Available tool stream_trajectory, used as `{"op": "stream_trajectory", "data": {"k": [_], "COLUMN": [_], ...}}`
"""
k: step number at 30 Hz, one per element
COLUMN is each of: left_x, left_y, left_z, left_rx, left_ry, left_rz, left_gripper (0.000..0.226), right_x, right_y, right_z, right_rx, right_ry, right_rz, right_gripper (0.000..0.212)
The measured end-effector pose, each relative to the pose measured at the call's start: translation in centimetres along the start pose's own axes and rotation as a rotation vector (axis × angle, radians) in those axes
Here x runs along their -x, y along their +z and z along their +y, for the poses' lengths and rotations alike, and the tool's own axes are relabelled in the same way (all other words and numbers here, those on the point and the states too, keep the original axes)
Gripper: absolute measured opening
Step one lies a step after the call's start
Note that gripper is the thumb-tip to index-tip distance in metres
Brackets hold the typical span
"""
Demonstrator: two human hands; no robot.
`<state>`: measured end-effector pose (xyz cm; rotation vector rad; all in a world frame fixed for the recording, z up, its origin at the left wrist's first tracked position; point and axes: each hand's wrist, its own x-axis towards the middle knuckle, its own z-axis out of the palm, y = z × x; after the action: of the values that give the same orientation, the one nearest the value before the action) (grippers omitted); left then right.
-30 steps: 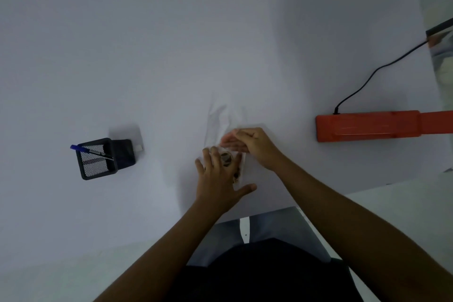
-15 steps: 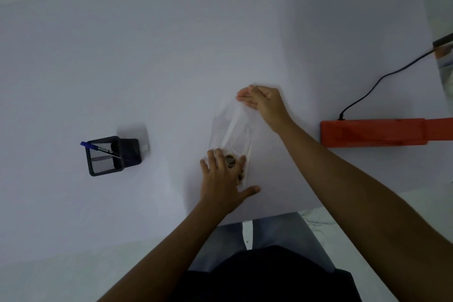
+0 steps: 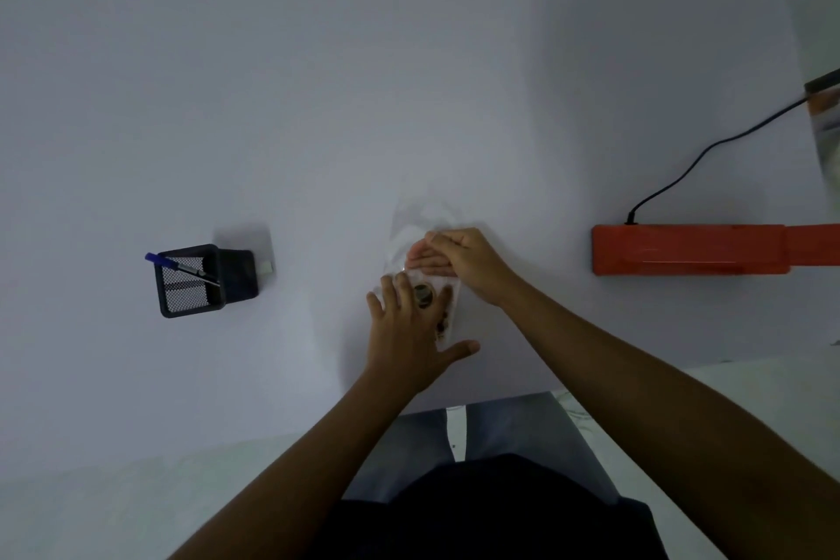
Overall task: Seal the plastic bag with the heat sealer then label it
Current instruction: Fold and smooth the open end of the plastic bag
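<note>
- The person is readying the plastic bag (image 3: 420,241) for sealing, apparently pressing it flat; it is lying on the table (image 3: 409,82) in front of them.
- The left hand (image 3: 411,332) is pressing down with fingers spread, pinning the filled end.
- The right hand (image 3: 459,259) is resting on the bag's empty part, fingers straight.
- Next, I'd guess, the open end must reach the orange heat sealer (image 3: 691,248), well apart on the right.

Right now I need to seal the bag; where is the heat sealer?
The orange heat sealer lies at the table's right edge, right of both hands, untouched.
</note>
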<state>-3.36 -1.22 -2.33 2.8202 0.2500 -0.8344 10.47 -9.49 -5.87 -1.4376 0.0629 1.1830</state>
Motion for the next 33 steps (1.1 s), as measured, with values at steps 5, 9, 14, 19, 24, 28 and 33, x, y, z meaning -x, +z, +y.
{"op": "stream_trajectory", "data": {"k": [5,9,14,19,24,28,33], "left_x": [-0.1,-0.2,-1.0,-1.2,-1.1,-1.2,-1.5], "left_y": [-0.4,-0.4,-0.4,-0.1,0.2,0.1,-0.1], "left_z": [0.4,0.4,0.2,-0.3,-0.1,-0.2,-0.3], "left_rx": [-0.014,-0.057,-0.056,-0.036,-0.031,-0.034,-0.026], "left_ry": [-0.021,-0.003,0.068,0.082,0.088,0.09,0.087], "left_rz": [-0.019,-0.034,-0.039,-0.039,-0.021,-0.028,-0.046], "left_gripper": [0.098,0.101,0.102,0.106,0.11,0.111,0.108], "right_x": [-2.2,-3.4,-3.4,-1.6,-0.3,-1.6,-4.6], "right_y": [-1.6,-2.3,-2.3,-1.0,-0.2,-0.8,-2.3], "right_z": [-2.2,-3.7,-3.7,-2.7,-0.4,-1.3,-4.8], "right_rx": [0.004,0.056,0.058,0.032,0.008,0.081,0.12], "right_ry": [-0.05,-0.062,-0.071,-0.062,-0.019,-0.014,-0.069], "right_rz": [0.059,0.053,0.068,0.01,-0.077,-0.075,-0.001], "right_gripper": [0.039,0.04,0.04,0.041,0.039,0.04,0.041]}}
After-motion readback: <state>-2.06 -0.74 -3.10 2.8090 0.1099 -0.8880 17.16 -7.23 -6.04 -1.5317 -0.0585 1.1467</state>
